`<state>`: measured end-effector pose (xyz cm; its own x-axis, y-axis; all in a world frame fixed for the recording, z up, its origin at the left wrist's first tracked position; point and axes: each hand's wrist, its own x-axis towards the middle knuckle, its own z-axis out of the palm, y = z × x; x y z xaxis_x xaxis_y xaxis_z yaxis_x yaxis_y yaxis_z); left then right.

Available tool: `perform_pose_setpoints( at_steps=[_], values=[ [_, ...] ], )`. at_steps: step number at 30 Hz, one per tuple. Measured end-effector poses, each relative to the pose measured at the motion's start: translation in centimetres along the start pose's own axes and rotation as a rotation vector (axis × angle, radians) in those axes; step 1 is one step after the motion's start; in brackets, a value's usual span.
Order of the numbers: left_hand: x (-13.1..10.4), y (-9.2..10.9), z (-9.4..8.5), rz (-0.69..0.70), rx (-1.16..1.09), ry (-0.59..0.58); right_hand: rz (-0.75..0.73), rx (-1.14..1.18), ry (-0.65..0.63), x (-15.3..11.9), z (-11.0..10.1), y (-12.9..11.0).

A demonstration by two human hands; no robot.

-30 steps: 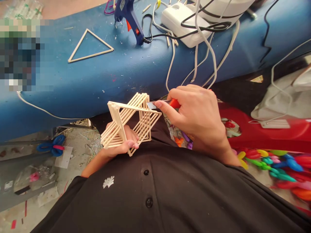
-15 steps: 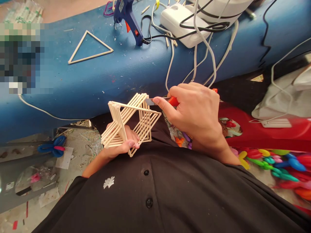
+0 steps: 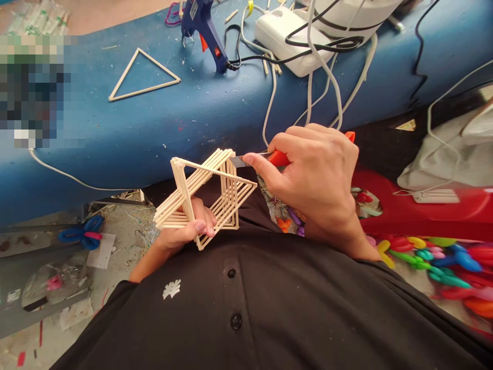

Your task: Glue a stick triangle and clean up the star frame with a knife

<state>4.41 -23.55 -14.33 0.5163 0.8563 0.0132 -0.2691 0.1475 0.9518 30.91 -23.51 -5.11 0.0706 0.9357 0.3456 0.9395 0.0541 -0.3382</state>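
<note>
My left hand (image 3: 192, 226) grips a star-shaped frame of stacked wooden sticks (image 3: 204, 180) from below, thumb on its near side and fingers inside it. The frame is tilted in front of my dark shirt. My right hand (image 3: 311, 174) is closed round the orange handle of a utility knife (image 3: 279, 158), thumb pressed along its metal blade. The blade's tip meets the frame's upper right corner, where several stick ends come together; whether it cuts in cannot be made out. On the blue table lies a separate triangle of sticks (image 3: 144, 91).
A blue glue gun (image 3: 208, 33) lies on the blue table (image 3: 146, 133), beside a white power adapter (image 3: 288, 38) with tangled cables. Loose stick pieces lie near it. Colourful twisted balloons (image 3: 442, 262) and a red plastic object (image 3: 416, 205) are at the right. Scraps litter the floor.
The stick frame has turned slightly, its lower left part shifting left with my left hand. My right hand has tilted and risen a little, the blade staying at the same corner.
</note>
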Motion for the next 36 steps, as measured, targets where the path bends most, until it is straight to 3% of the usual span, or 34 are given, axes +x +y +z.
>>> perform_pose_setpoints(
  at_steps=[4, 10, 14, 18, 23, 32, 36],
  values=[
    [0.4, 0.2, 0.4, 0.111, -0.086, -0.038, -0.008, 0.005, 0.009, 0.2, 0.2, 0.2],
    [0.7, 1.1, 1.4, 0.014, -0.207, 0.018, 0.097, -0.007, 0.107, 0.7, -0.7, 1.7],
    [0.8, 0.9, 1.2, 0.069, -0.199, 0.048, 0.095, 0.165, 0.003, 0.7, -0.6, 2.1],
    [0.6, 0.3, 0.9, 0.157, -0.065, -0.033, 0.051, 0.44, -0.054, 0.4, 1.3, 1.1],
    [0.5, 0.5, 1.3, 0.186, 0.18, -0.044, 0.002, 0.696, 0.041, 0.2, 3.2, -0.2],
    [0.7, 1.0, 2.2, 0.285, 0.54, 0.005, -0.017, 0.574, 0.147, -0.1, 4.1, -0.9],
    [0.8, 1.3, 2.5, 0.28, 0.628, 0.032, -0.071, 0.601, 0.077, 0.1, 4.1, -0.6]
  ],
)
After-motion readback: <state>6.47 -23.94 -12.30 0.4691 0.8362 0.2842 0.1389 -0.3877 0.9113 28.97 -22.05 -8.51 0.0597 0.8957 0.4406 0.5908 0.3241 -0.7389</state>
